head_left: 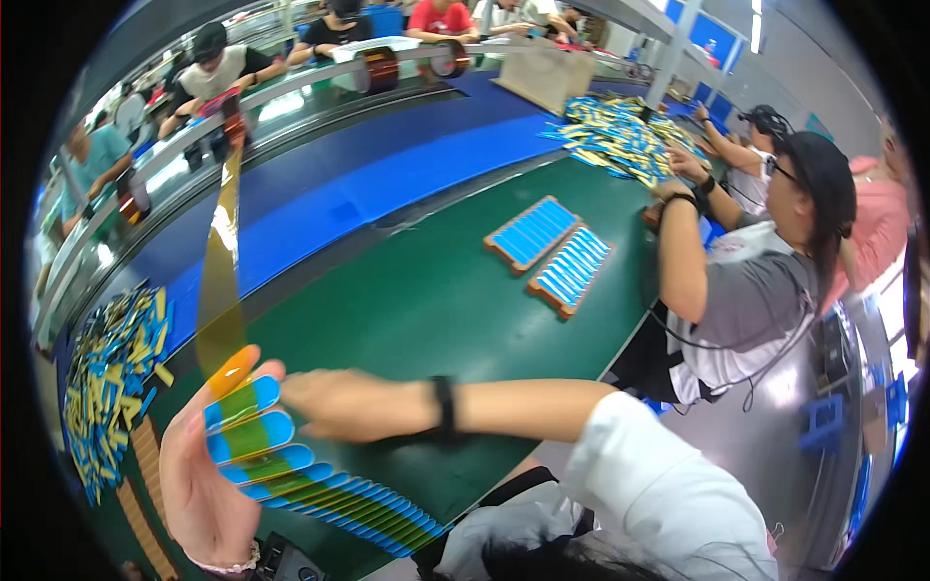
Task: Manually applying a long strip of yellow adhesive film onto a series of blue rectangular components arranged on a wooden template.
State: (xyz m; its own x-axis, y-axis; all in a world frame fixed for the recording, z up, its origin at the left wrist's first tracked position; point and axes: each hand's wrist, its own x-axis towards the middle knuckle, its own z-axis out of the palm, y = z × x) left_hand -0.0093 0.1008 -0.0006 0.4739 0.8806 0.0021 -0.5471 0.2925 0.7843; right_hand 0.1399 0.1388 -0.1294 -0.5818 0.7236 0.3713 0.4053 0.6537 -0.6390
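My left hand point(199, 474), with an orange finger cover on one fingertip, holds the upper end of a long row of blue strips point(329, 499). The strips overlap like slats and are joined by a band of yellowish clear tape across their middles. From my left fingertips a length of amber tape point(221, 281) runs up to a roll point(233, 121) on a rail. My right hand point(354, 405), with a black band at the wrist, is just right of the topmost strips. Motion blurs its fingers, so whether it touches them is unclear.
Two brown slotted racks point(533, 233) hold blue strips on the green table point(407, 290). A heap of blue and yellow strips point(116, 378) lies left; another heap point(625, 136) is far right. Brown racks point(145, 523) lie lower left. A co-worker point(746, 261) sits at right.
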